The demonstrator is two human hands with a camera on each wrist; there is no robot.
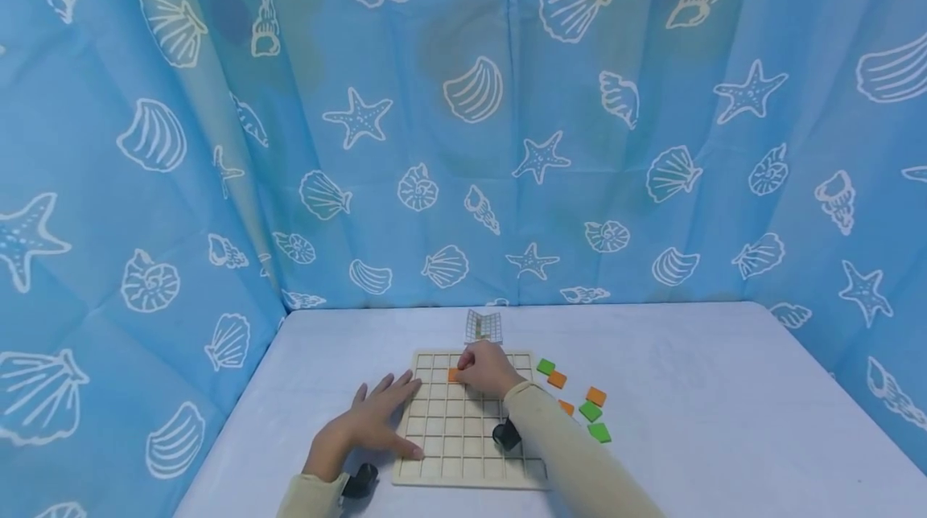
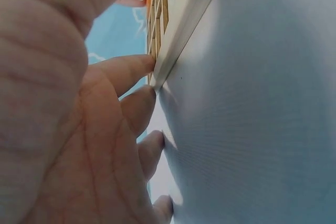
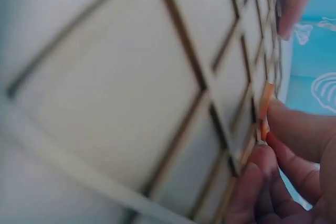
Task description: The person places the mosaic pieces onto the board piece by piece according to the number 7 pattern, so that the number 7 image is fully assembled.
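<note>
A pale wooden grid board (image 1: 433, 447) lies on the table. My right hand (image 1: 491, 372) is over its far part, fingers curled, pinching an orange square tile (image 1: 453, 376) at one of the squares. In the right wrist view the orange tile (image 3: 266, 100) stands at the fingertips, against the grid; fingers partly hide it. My left hand (image 1: 372, 420) lies spread at the board's left edge, thumb on the near left part and fingertips by the side. The left wrist view shows those fingers (image 2: 126, 72) touching the board's rim.
To the board's right lie loose green tiles (image 1: 599, 432) and orange tiles (image 1: 596, 396), one partly behind the right sleeve. A small folded grid card (image 1: 484, 326) stands beyond the board. A blue curtain (image 1: 463, 140) with shell prints surrounds the white table (image 1: 710, 405).
</note>
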